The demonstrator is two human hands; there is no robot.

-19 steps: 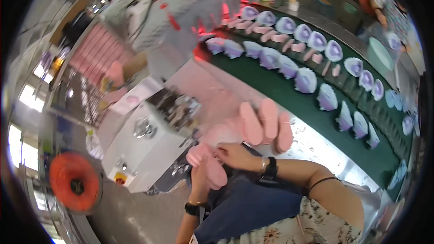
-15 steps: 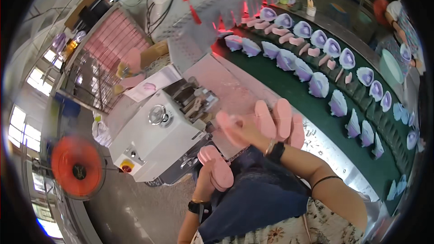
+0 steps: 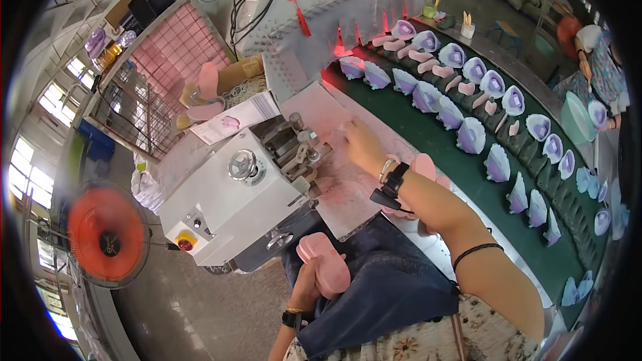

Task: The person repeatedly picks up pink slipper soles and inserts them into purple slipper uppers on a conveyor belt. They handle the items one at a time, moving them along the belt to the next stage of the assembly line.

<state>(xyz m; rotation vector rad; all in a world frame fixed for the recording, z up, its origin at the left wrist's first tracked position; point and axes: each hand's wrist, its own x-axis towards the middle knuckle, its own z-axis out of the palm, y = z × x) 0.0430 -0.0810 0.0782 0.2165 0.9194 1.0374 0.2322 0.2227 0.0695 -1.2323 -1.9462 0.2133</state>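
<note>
My left hand [image 3: 307, 286] is closed round a small stack of pink foam soles [image 3: 326, 264], held over the dark blue apron on my lap. Stretched out over the pink-dusted work surface [image 3: 354, 210], my right hand [image 3: 364, 149] has its fingers bent together just right of the machine's metal head [image 3: 309, 147]. Whatever they pinch, if anything, is hidden or too small to make out. Behind my right wrist, more pink soles [image 3: 423, 166] lie at the edge of the conveyor, partly covered by the forearm.
The white machine [image 3: 231, 187] with a hand dial stands at centre left. A green conveyor [image 3: 428, 130] on the right carries rows of purple-white shoe uppers [image 3: 471, 135] and pink pieces. An orange fan [image 3: 109, 234] stands at far left. Another person [image 3: 598, 60] works beyond the conveyor.
My right hand has moved forward and away from the lap, and the pink sole seen in it before no longer shows there. The left hand still holds its soles, lowered slightly.
</note>
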